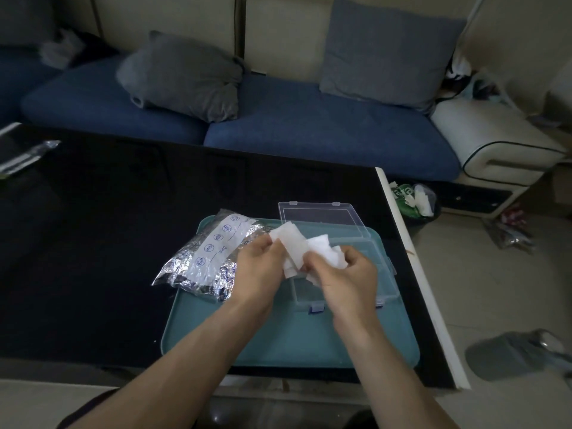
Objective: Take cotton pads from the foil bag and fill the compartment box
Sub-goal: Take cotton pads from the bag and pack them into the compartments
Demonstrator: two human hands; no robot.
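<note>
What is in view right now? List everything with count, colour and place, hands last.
cotton pads: a bunch, count unclear, white, held in both hands above the box
foil bag: one, silver with a white label, on the tray's left part
compartment box: one, clear plastic with blue latches, lid open toward the sofa, on the tray's right part
tray: one, teal, on the table
table: one, glossy black with a white edge
cushions: two, grey-blue, on the blue sofa
bin: one, holding white scraps, on the floor right of the table
left hand: grips the pads
right hand: grips the pads
</note>
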